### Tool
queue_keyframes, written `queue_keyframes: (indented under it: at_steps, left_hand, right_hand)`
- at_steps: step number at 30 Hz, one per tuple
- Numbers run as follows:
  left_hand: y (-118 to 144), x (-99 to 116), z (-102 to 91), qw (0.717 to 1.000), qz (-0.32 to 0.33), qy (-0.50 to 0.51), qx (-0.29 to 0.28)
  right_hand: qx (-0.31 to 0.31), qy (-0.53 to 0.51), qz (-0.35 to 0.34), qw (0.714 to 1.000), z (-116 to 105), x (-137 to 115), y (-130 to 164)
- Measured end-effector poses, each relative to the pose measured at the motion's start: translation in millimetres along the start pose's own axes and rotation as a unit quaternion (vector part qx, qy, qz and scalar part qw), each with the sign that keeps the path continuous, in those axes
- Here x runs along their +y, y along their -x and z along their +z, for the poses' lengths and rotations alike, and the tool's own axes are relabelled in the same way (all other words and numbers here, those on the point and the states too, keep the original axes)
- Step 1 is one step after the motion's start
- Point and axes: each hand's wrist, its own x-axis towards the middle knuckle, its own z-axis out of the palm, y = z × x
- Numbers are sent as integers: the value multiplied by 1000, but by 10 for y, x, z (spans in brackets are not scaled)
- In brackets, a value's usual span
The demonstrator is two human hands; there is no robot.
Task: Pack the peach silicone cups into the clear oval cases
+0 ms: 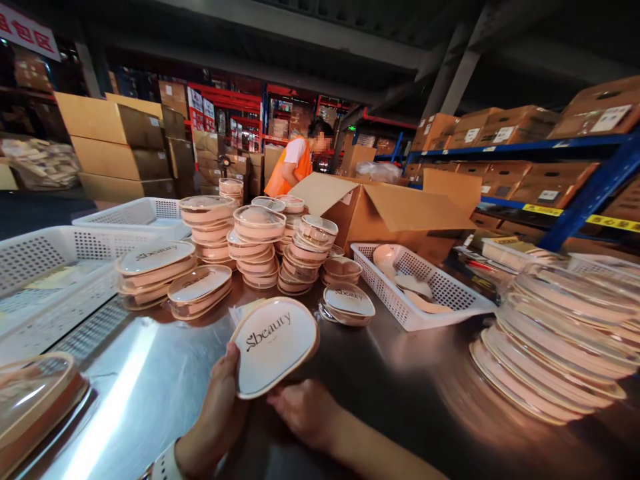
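Beauty lids — what I can read

"Sbeauty" stands on the oval lid (274,345) in my left hand (215,417); the same word on a stacked lid (156,256) — the red sign (27,32) is unreadable.

A steel desk (150,373) carries stacks of pink cases (257,250) toward its far side, with white mesh baskets (60,257) at the left and another white basket (445,293) holding loose pink pieces at the right. An open cardboard box (395,217) stands behind that basket, and a blurred pile of clear lids (560,340) fills the right foreground. Farther back a person in an orange vest (295,167) bends over near stacked brown cartons (115,143), and blue shelving (590,193) with more cartons runs along the right.
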Motion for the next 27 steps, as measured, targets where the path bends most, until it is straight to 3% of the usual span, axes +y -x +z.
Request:
queue_keyframes:
  at_steps: [1,4,6,9,11,13,14,16,20,22,24,27]
  left_hand:
    - [-18,38,-8,1000,14,-4,-26]
    - [-154,173,-124,981,124,-107,-103]
    - [-259,205,-267,930,219,-239,-173]
    - [-345,146,-486,809,361,-390,-252]
    - [-363,101,-581,739,442,-442,-253]
    - [-383,102,-618,690,493,-471,-243]
    - [-400,121,-617,679,504,-481,-235]
    - [-443,180,-584,695,495,-478,-206]
    - [-503,249,-470,819,344,-420,-186]
    - [-499,227,-434,855,270,-396,-198]
    - [-483,189,-426,866,249,-390,-192]
    - [-459,150,-453,849,278,-414,-173]
  right_hand:
    - [52,-104,61,991,-129,55,-27]
    - [223,-316,192,902,-553,254,-120]
    - [251,-346,209,880,-743,346,-157]
    - [193,-307,195,911,-838,363,-152]
    - [186,-233,160,941,-835,323,-124]
    - [210,-135,119,961,-822,290,-95]
    - [213,-101,108,966,-815,285,-85]
    - [173,-81,114,975,-800,304,-75]
    - [42,-77,157,984,-761,400,-98]
    - [21,-24,187,982,-739,438,-111]
    - [20,-16,223,975,-709,464,-112]
    - [20,-191,229,954,-641,490,-93]
